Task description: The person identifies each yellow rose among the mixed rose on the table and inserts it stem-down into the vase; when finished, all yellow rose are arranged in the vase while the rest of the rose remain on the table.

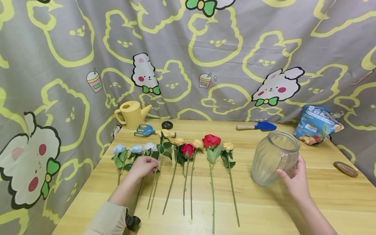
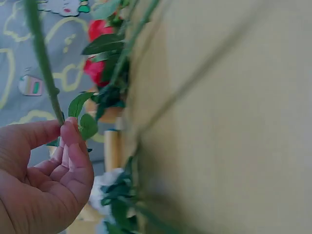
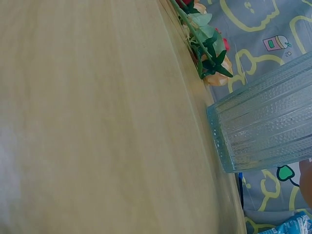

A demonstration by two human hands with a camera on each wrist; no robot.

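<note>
My left hand [image 1: 144, 166] pinches the green stem [image 2: 46, 73] of a pale orange rose [image 1: 166, 133] between thumb and fingertips. Its stem slants above the table and casts a shadow there. My right hand [image 1: 296, 181] grips a clear ribbed glass vase [image 1: 271, 160], thumb in front and the other fingers round the far side; the vase leans a little, mouth up. Beside the left hand lie two light blue roses [image 1: 136, 149] and a white rose [image 1: 150, 147]. Between the hands lie red roses [image 1: 211, 141] and more pale orange roses [image 1: 227, 146], stems toward me.
At the back left stand a yellow watering can [image 1: 132, 115], a blue hand fork [image 1: 145, 130] and a dark stone [image 1: 167, 125]. A blue trowel [image 1: 265, 126] lies at the back. On the right are a blue bag [image 1: 315, 125] and a brown stone [image 1: 345, 169]. A patterned curtain [image 1: 176, 49] hangs behind.
</note>
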